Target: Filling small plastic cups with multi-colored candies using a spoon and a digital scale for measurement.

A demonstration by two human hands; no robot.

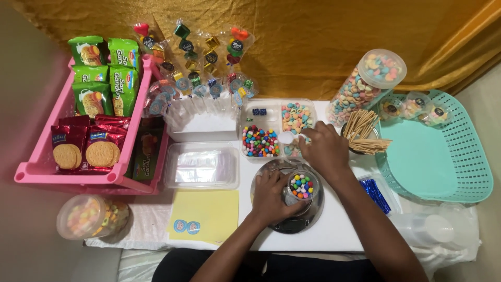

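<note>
My left hand [271,197] grips a small clear cup [301,186] of coloured round candies, which stands on a round metal scale [290,222]. My right hand [324,150] holds a small white scoop [287,137] over a clear divided tray [276,128]. That tray holds multicoloured candy balls [259,141] on the left and pastel ring candies [296,117] at the back right.
A pink crate [39,159] of biscuit packs sits at the left. A clear lidded box [202,165], a yellow sticker sheet [206,215], a cup of wooden sticks [364,133], a tall candy jar [365,83], a teal basket [443,151], blue twist ties [376,194] and wrapped lollipops [201,78] surround the scale.
</note>
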